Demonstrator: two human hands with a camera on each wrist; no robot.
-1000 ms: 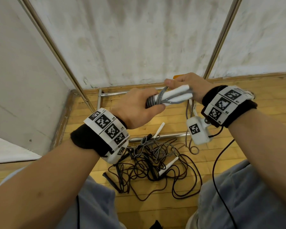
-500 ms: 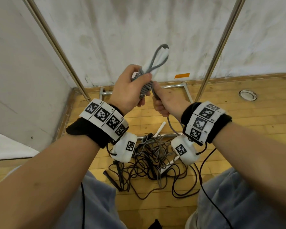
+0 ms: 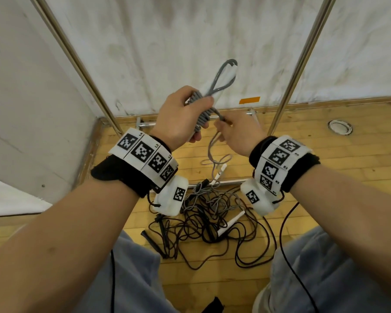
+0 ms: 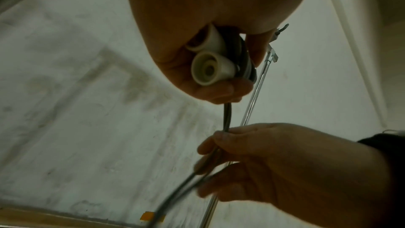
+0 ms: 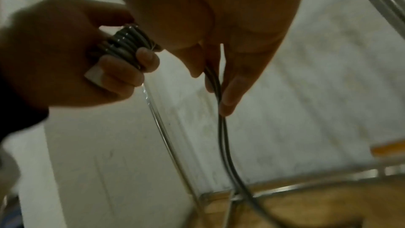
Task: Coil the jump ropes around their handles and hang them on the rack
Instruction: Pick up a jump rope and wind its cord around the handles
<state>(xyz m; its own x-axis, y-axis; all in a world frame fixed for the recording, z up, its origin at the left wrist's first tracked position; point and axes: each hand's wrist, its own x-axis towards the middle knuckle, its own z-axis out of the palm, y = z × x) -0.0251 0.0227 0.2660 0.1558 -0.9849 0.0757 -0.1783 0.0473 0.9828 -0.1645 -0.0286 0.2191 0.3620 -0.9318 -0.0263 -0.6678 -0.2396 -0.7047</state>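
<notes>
My left hand (image 3: 191, 114) grips two white handles held together, with the grey jump rope coiled (image 3: 203, 118) tightly round them. They point up and away, and a grey loop (image 3: 224, 80) stands above the fist. The left wrist view shows the handles' round butt ends (image 4: 209, 68) under the curled fingers. Just right of the coil, my right hand (image 3: 224, 127) pinches the doubled loose length of grey rope (image 5: 225, 141) between thumb and fingers. That rope runs from the coil (image 5: 129, 44) through the right fingers (image 5: 228, 96) and hangs towards the floor.
A tangle of black and grey jump ropes (image 3: 212, 218) with white handles (image 3: 230, 224) lies on the wooden floor between my knees. Two slanting metal rack poles (image 3: 303, 64) (image 3: 77, 64) rise at either side, and a base bar (image 3: 226, 182) crosses the floor. Concrete walls stand behind.
The bundle has swung from lying level to pointing up. My right hand left the handle tips, dropped below the coil and now pinches the loose rope, drawing it slightly right.
</notes>
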